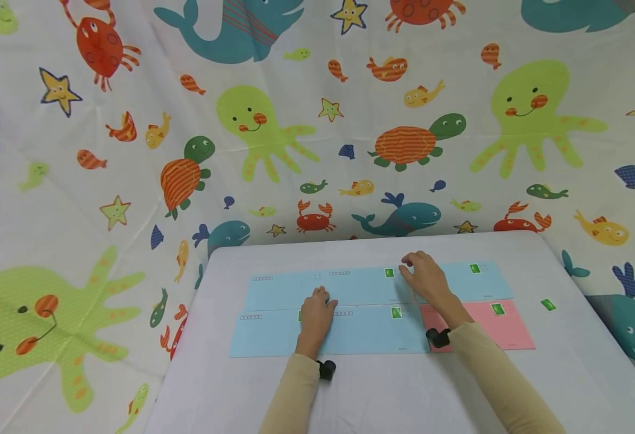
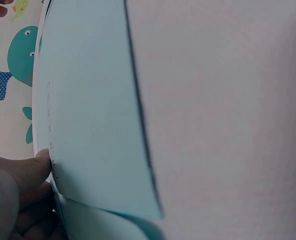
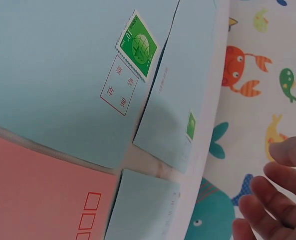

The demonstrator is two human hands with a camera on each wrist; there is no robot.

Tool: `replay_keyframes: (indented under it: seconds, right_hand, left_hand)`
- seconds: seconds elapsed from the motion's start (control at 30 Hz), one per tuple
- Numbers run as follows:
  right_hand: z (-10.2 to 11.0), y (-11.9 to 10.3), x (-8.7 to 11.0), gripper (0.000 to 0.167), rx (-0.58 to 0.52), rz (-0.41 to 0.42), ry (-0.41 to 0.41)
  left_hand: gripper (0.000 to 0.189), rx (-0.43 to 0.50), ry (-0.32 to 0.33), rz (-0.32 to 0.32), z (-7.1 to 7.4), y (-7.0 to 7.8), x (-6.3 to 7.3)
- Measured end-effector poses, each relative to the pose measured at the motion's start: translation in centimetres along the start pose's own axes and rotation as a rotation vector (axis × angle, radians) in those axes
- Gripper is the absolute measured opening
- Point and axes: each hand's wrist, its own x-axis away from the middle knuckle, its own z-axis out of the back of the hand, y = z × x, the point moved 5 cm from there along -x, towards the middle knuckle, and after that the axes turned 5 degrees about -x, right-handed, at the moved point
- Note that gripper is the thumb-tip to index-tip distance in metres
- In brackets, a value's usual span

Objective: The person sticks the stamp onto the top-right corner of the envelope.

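Note:
Light blue envelopes (image 1: 371, 331) lie in two rows on the table, with one pink envelope (image 1: 504, 331) at the lower right. My left hand (image 1: 316, 316) rests on the blue envelopes left of the middle, partly hiding a green stamp on the lower left one. The upper left envelope (image 1: 281, 292) shows a printed stamp box at its corner. My right hand (image 1: 424, 278) hovers over the upper row, near a green stamp (image 1: 389, 272), its fingers loosely bent and apart from the paper. In the right wrist view, another green stamp (image 3: 139, 47) overlaps a red printed box.
A loose green stamp (image 1: 547, 304) lies on the white table (image 1: 583, 361), right of the pink envelope. Behind the table hangs a curtain (image 1: 350, 132) with sea animals. Both wrists carry small black cameras.

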Motion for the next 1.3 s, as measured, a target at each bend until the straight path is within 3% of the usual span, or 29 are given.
replay_keyframes:
  seconds: [1.3]
  right_hand:
    - [2.5,2.6,-0.3,0.032,0.013,0.043,0.036]
  left_hand:
    - [0.037,0.016,0.042,0.038,-0.5,1.1,-0.3]
